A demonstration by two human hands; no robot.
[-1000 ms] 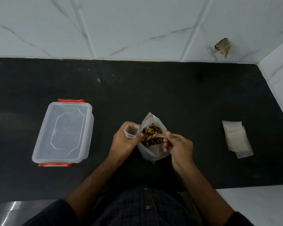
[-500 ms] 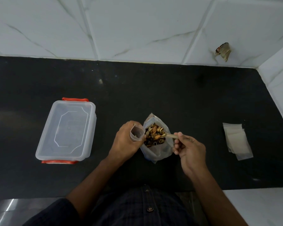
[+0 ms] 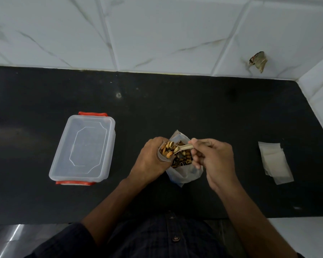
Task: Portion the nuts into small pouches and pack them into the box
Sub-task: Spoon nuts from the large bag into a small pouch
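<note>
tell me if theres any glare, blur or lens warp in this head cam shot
Head view: wide-angle warp bends the black counter back edge and tile lines; soft glare streaks the metal surface at bottom left; the clear box lid catches faint sheen; both hands and the nuts look reasonably sharp, without obvious motion blur.
</note>
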